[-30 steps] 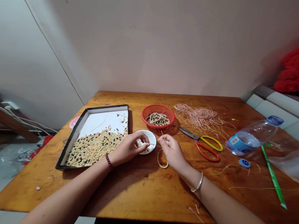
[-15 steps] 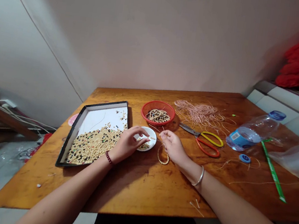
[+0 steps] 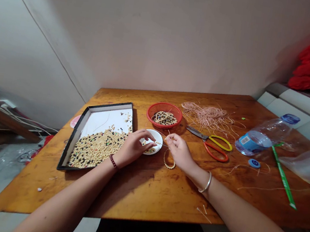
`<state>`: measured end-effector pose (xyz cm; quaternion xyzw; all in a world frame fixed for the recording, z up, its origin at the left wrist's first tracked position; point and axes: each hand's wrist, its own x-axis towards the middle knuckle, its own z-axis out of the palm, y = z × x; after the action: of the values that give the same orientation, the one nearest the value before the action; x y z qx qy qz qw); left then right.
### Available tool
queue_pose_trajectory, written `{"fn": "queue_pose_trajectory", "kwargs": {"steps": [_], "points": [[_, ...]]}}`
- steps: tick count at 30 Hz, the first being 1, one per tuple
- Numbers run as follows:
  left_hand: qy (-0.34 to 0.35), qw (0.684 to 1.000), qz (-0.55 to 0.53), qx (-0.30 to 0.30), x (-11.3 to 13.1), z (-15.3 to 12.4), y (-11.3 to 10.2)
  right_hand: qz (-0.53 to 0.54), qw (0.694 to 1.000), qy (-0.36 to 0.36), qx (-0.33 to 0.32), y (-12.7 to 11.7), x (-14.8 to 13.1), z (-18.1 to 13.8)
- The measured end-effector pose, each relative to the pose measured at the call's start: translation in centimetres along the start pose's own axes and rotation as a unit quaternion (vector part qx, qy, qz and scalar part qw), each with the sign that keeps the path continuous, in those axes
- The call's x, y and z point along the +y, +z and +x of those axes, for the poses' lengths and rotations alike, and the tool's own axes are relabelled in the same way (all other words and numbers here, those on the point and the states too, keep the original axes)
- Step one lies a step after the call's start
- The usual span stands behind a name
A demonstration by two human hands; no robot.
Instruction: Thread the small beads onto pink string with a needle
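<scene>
My left hand (image 3: 134, 144) hovers at the left edge of a small white dish (image 3: 158, 137) holding some beads. Its fingers are curved, and a gap shows between thumb and fingertips. To the right of the dish, my right hand (image 3: 177, 149) pinches a thin thread near its fingertips. Part of the thread runs left toward my left thumb. A loop of strung pale beads (image 3: 168, 166) hangs below my right hand, close to the tabletop. Whether a loose bead sits between the right fingertips is too small to tell.
Left is a black-edged tray (image 3: 64, 153) of loose beads. Behind the dish stands a red basket (image 3: 149, 117) of strung beads. Scissors (image 3: 205, 138), pink thread (image 3: 208, 116), a water bottle (image 3: 255, 141), a blue cap (image 3: 254, 163) and a green strip (image 3: 283, 176) lie to the right.
The camera view has shifted very slightly. Both hands hold nearly the same places, with only small shifts at the fingertips.
</scene>
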<state>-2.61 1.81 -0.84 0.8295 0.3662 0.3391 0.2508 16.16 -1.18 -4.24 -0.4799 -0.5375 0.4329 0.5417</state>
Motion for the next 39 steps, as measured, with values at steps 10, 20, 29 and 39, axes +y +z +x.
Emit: {"fn": "queue_pose_trajectory", "kwargs": {"steps": [10, 20, 29, 39], "points": [[0.003, 1.0, 0.002, 0.005, -0.09, -0.07, 0.06, -0.059, 0.998, -0.017, 0.018, -0.04, -0.23, -0.14], [0.02, 1.0, 0.021, 0.001, -0.16, -0.06, 0.03, -0.085, 0.996, -0.025, 0.023, -0.11, -0.27, -0.3], [0.015, 1.0, 0.008, 0.002, -0.05, -0.09, 0.09, -0.108, 0.993, -0.032, 0.029, -0.17, -0.39, -0.37], [0.021, 1.0, 0.007, 0.014, -0.05, -0.07, 0.26, -0.106, 0.994, -0.03, 0.025, -0.23, -0.56, -0.37]]}}
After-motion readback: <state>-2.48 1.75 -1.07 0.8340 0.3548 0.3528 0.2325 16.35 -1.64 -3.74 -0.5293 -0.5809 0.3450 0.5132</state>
